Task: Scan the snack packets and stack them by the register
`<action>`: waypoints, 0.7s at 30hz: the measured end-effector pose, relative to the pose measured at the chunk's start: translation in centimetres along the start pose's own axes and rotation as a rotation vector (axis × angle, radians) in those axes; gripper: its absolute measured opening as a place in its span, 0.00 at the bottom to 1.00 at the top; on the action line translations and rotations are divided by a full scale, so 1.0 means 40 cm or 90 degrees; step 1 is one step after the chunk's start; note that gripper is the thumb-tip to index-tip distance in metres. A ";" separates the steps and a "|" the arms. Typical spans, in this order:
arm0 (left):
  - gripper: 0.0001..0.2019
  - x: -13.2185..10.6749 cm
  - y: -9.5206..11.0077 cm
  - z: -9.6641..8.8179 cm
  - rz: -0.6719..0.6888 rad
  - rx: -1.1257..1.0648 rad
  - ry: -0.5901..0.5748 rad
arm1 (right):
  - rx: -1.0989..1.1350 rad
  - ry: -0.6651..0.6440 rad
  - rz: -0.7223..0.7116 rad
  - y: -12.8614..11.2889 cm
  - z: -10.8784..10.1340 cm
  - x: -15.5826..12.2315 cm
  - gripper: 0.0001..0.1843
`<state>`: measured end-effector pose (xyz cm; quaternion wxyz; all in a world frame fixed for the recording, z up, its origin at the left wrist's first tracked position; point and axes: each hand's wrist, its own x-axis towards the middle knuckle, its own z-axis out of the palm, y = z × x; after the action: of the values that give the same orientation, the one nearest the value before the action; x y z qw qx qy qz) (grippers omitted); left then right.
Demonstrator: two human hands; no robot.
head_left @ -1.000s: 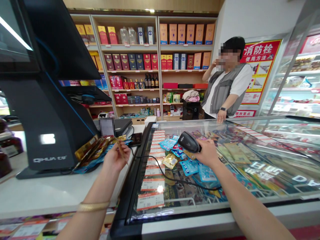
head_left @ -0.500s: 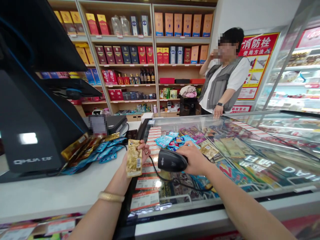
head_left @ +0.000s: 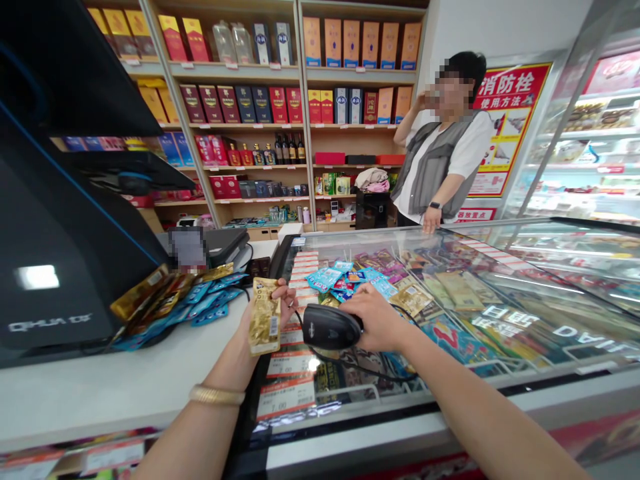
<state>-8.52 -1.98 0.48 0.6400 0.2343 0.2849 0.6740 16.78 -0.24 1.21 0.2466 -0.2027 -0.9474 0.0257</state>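
Observation:
In my left hand [head_left: 286,298] is a gold snack packet [head_left: 265,319], held upright with a barcode toward its lower right. My right hand [head_left: 377,319] grips a black barcode scanner [head_left: 331,327], its head pointing left at the packet, a short gap between them. The scanner's black cable [head_left: 357,367] loops over the freezer glass. Beyond my right hand, several blue packets [head_left: 324,279] lie in a pile on the glass, with a gold packet [head_left: 413,300] beside them. More blue packets [head_left: 216,300] and gold ones are heaped left, by the black terminal stand.
A black checkout terminal [head_left: 60,267] stands on the white counter [head_left: 165,387] at left. The glass-topped freezer [head_left: 480,333] fills the right. Behind it a person [head_left: 440,147] rests one hand on its edge. Shelves [head_left: 250,127] of boxes and bottles line the back.
The scanner in my right hand has moved slightly left, closer to the gold packet. The whole view has shifted a little; both holds are the same.

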 end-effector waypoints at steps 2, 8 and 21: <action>0.06 0.002 -0.001 -0.002 -0.008 -0.001 0.003 | 0.008 0.002 0.001 -0.001 0.001 0.000 0.07; 0.04 -0.006 0.001 0.006 0.021 0.035 -0.011 | 0.000 0.011 0.012 0.005 -0.005 -0.004 0.11; 0.04 0.136 -0.182 0.195 0.173 0.272 0.196 | -0.237 0.173 0.673 0.235 -0.177 -0.156 0.22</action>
<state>1.72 4.23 0.91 0.4293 0.2946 0.4803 0.7058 28.63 5.53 3.17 0.2803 -0.6899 -0.6657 -0.0482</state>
